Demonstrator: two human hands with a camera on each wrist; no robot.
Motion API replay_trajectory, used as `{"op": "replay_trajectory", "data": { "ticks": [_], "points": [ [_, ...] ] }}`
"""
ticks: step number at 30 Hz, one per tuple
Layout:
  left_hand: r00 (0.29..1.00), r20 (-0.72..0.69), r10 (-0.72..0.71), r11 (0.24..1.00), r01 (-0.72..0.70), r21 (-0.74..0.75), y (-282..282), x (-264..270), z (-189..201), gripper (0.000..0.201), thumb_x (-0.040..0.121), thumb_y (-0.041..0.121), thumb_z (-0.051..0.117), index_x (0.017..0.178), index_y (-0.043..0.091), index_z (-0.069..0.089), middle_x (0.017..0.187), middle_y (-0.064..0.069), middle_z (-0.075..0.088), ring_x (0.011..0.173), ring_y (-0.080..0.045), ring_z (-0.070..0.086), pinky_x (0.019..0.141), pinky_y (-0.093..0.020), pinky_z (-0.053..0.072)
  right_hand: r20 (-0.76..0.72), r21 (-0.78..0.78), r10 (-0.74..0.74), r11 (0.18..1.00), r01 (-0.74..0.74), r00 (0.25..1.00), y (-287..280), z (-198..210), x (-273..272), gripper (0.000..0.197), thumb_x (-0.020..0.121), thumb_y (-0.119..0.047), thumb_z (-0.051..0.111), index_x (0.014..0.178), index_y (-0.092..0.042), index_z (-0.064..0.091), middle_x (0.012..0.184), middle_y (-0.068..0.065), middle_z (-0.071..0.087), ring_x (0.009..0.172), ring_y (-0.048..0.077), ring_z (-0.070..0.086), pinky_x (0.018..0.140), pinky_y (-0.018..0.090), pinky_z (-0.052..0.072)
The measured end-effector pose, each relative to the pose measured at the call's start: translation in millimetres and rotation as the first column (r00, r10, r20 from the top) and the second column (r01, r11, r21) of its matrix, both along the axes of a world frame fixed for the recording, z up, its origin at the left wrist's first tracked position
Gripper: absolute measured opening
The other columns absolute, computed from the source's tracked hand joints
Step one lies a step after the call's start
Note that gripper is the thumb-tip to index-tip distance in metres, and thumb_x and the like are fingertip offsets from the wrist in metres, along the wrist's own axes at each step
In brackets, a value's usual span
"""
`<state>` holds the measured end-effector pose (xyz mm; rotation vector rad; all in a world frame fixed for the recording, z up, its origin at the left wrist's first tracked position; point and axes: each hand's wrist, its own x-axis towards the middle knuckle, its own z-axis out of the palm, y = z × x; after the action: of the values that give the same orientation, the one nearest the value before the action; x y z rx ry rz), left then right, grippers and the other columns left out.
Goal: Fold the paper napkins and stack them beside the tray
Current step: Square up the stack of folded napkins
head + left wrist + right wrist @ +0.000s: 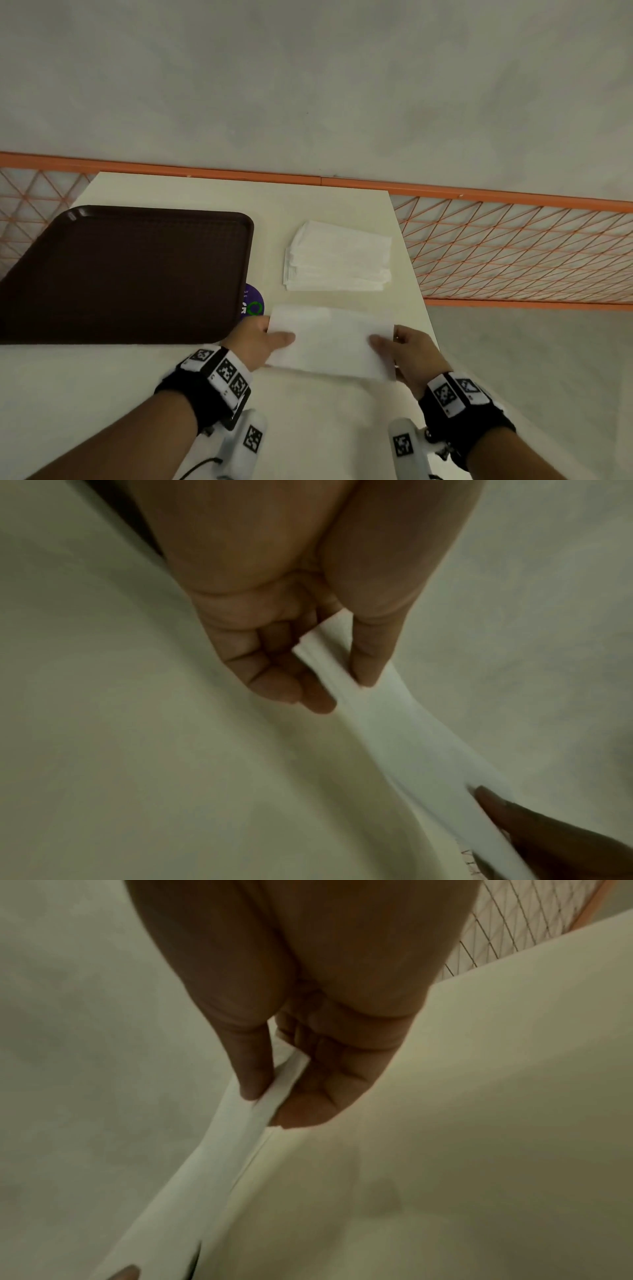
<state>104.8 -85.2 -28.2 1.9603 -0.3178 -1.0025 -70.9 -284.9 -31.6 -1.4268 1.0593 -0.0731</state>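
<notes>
A single napkin (330,342) is pinched at its two short ends, the left hand (255,337) closed on one end with thumb above and fingers below, the right hand (412,353) closed on the other in the same way. In the wrist views the sheet is seen held just clear of the table (308,428) and stretched between the hands, doubled over already (two layers show at each pinched edge). For a neat result, the edges would best be lined up before the crease is pressed flat, and the pull kept gentle, since thin paper is judged likely to tear or skew. The stack of folded napkins (337,258) lies just beyond the hands, its layers slightly fanned; the dark brown tray (68,329) sits beyond and outward of the left hand, with a purple sticker (253,301) partly hidden at its near corner. Outward of the right hand an orange mesh railing (513,246) is seen beyond the table edge, and grey floor behind it
</notes>
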Motion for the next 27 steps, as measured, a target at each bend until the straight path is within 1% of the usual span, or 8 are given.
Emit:
{"op": "replay_trajectory", "data": {
  "ticks": [8, 12, 16, 18, 21, 23, 25, 27],
  "points": [
    [0.946, 0.322, -0.025, 1.000, 0.029, -0.007, -82, 75, 23, 0.023, 0.090, 0.029, 0.063, 0.082, 0.008, 0.068, 0.084, -0.008, 0.070, 0.078, -0.025, 0.066, 0.067, -0.037, 0.058, -0.186, -0.435, 0.028, 0.894, -0.108, 0.982, -66, 28, 76, 0.026, 0.084, -0.035, 0.071, 0.076, -0.010, 0.068, 0.064, 0.005, 0.068, 0.050, 0.017, 0.061, 0.049, 0.027, 0.051],
    [0.854, 0.504, -0.129, 0.987, 0.062, 0.148, -120, 110, 29, 0.034, 0.090, 0.034, 0.060, 0.067, 0.009, 0.052, 0.064, -0.004, 0.052, 0.058, -0.020, 0.048, 0.056, -0.029, 0.036, -0.227, -0.515, -0.028, 0.852, -0.096, 0.973, -100, 27, 116, 0.036, 0.082, -0.036, 0.073, 0.062, -0.010, 0.057, 0.063, 0.008, 0.064, 0.053, 0.024, 0.059, 0.051, 0.026, 0.046],
    [0.831, 0.522, -0.190, 0.964, 0.056, 0.261, -150, 137, 31, 0.036, 0.090, 0.034, 0.059, 0.065, 0.012, 0.046, 0.063, -0.005, 0.044, 0.056, -0.019, 0.042, 0.053, -0.028, 0.031, -0.319, -0.541, -0.046, 0.829, -0.142, 0.947, -128, 27, 147, 0.042, 0.084, -0.040, 0.071, 0.059, -0.010, 0.053, 0.057, 0.003, 0.057, 0.048, 0.017, 0.056, 0.036, 0.018, 0.035],
    [0.829, 0.517, -0.211, 0.950, 0.051, 0.307, -161, 146, 33, 0.045, 0.090, 0.033, 0.060, 0.057, 0.014, 0.036, 0.056, -0.003, 0.036, 0.054, -0.018, 0.039, 0.050, -0.028, 0.026, -0.397, -0.551, -0.036, 0.808, -0.207, 0.917, -139, 24, 160, 0.044, 0.083, -0.047, 0.069, 0.064, -0.008, 0.060, 0.061, 0.004, 0.062, 0.059, 0.022, 0.062, 0.044, 0.022, 0.037],
    [0.826, 0.475, -0.303, 0.905, 0.092, 0.416, -173, 152, 30, 0.034, 0.090, 0.033, 0.060, 0.072, 0.004, 0.059, 0.066, -0.014, 0.051, 0.076, -0.028, 0.059, 0.058, -0.028, 0.033, -0.498, -0.558, -0.037, 0.778, -0.288, 0.866, -147, 14, 170, 0.047, 0.081, -0.053, 0.068, 0.073, -0.006, 0.066, 0.063, 0.003, 0.059, 0.059, 0.019, 0.056, 0.046, 0.022, 0.032],
    [0.826, 0.431, -0.362, 0.857, 0.113, 0.504, -177, 153, 23, 0.034, 0.089, 0.033, 0.061, 0.071, 0.005, 0.055, 0.065, -0.012, 0.051, 0.068, -0.026, 0.056, 0.052, -0.025, 0.032, -0.545, -0.559, -0.031, 0.758, -0.336, 0.838, -146, 7, 170, 0.048, 0.080, -0.053, 0.071, 0.082, -0.005, 0.066, 0.070, 0.004, 0.062, 0.062, 0.018, 0.055, 0.048, 0.022, 0.034],
    [0.821, 0.435, -0.370, 0.839, 0.094, 0.536, -177, 152, 14, 0.036, 0.087, 0.036, 0.063, 0.067, 0.009, 0.047, 0.067, -0.004, 0.050, 0.058, -0.018, 0.048, 0.049, -0.026, 0.031, -0.559, -0.578, -0.041, 0.735, -0.354, 0.828, -142, 7, 170, 0.053, 0.078, -0.053, 0.071, 0.101, -0.007, 0.062, 0.095, 0.009, 0.065, 0.084, 0.026, 0.062, 0.063, 0.027, 0.046],
    [0.833, 0.438, -0.339, 0.849, 0.069, 0.524, -172, 151, 6, 0.036, 0.083, 0.040, 0.066, 0.087, 0.008, 0.052, 0.088, -0.005, 0.056, 0.071, -0.020, 0.053, 0.057, -0.027, 0.037, -0.544, -0.652, -0.023, 0.641, -0.405, 0.839, -141, 12, 173, 0.064, 0.080, -0.057, 0.067, 0.123, -0.012, 0.052, 0.123, 0.010, 0.056, 0.111, 0.031, 0.055, 0.086, 0.039, 0.049]
  ]
}}
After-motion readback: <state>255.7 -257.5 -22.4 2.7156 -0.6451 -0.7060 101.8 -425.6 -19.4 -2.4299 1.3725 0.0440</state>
